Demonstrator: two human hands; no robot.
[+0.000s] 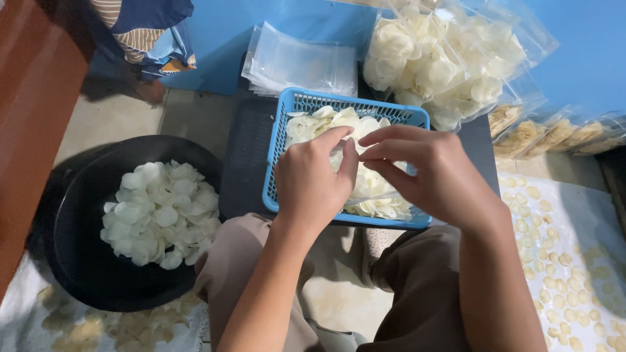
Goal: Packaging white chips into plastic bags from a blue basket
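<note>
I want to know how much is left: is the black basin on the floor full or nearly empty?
Partly full. The black basin holds a heap of white chips on one side, with bare bottom showing beside it.

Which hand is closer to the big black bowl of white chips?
The left hand is nearer. It is over the blue basket, just right of the black bowl. The right hand is farther right, over the basket's other side.

Bare forearms, no sleeves; taupe-brown trousers [417, 287]
</note>
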